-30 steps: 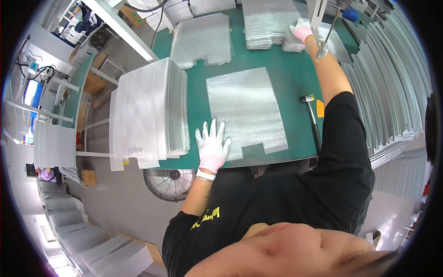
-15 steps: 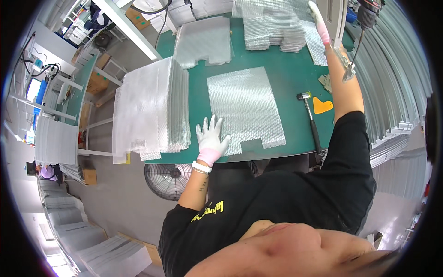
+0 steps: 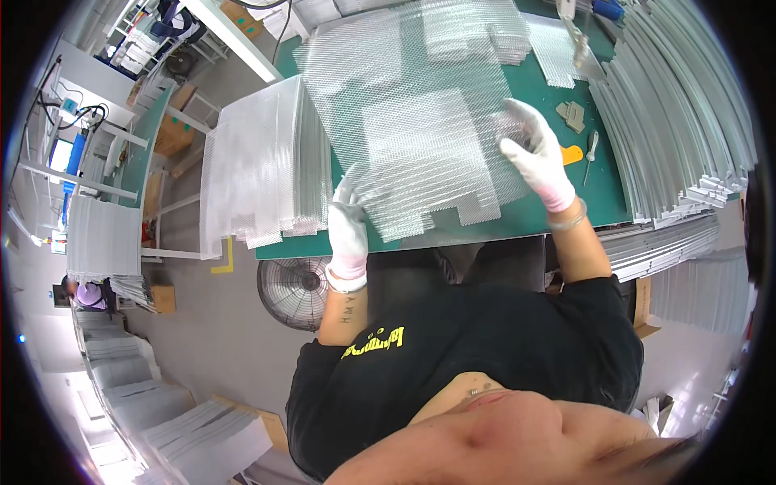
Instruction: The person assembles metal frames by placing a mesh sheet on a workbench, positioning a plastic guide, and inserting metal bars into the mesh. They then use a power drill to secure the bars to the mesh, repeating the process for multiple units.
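A thin, see-through silver mesh sheet (image 3: pixel 343 121) is spread between my two gloved hands, over the green table. My left hand (image 3: pixel 349 230), in a white and pink glove, has its fingers closed at the near left edge of this sheet. At the opposite edge my right hand (image 3: pixel 540 160) is curved round the mesh, thumb and fingers on either side. Beneath it a second mesh sheet (image 3: pixel 481 212), with a notch in its near edge, lies on the table and shows through the held one.
Mesh stacks stand at the left (image 3: pixel 250 162) and at the back (image 3: pixel 477 28). Right of my right hand lie a yellow scraper (image 3: pixel 572 154), a screwdriver (image 3: pixel 592 145) and small grey-green pieces (image 3: pixel 572 114). Long metal strips (image 3: pixel 671 113) line the right side; a floor fan (image 3: pixel 293 293) stands below the table.
My right hand has come back from the far stack toward me with a mesh sheet. The left hand has lifted off the lying sheet and now grips the new one. The hammer is hidden.
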{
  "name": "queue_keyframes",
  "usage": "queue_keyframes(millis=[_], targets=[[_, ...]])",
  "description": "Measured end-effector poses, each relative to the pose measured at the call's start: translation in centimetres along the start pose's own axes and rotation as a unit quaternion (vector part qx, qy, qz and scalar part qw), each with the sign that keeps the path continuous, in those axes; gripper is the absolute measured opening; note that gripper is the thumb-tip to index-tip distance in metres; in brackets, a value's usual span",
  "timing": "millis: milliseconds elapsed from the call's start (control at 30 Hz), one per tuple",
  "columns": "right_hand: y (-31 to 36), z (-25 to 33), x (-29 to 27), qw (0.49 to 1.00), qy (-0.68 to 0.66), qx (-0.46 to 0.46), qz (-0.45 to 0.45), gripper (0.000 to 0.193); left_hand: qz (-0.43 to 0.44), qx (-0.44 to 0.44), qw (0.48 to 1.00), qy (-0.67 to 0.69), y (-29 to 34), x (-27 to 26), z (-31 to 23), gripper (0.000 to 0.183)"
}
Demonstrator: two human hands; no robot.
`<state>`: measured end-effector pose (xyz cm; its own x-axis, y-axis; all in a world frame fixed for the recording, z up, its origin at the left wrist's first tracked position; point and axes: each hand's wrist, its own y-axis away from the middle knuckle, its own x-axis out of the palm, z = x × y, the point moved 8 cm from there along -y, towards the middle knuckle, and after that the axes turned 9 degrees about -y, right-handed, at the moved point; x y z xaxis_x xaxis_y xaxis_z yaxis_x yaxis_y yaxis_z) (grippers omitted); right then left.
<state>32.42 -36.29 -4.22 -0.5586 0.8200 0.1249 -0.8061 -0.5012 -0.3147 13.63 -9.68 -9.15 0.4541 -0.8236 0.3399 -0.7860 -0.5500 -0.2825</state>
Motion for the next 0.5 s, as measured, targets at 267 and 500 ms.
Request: queue_keyframes(millis=[267,500], targets=[[3.2,-0.3,1.5,0.996,0.089,-0.015,-0.028,0.08,-0.084,-0.037,0.962,-0.256,2.0,0.2,-0.1,0.063],[3.7,-0.1,1.6,0.982,0.181,-0.025,-0.043,0.072,-0.061,0.034,0.94,-0.335,1.6,0.0,-0.2,0.067]])
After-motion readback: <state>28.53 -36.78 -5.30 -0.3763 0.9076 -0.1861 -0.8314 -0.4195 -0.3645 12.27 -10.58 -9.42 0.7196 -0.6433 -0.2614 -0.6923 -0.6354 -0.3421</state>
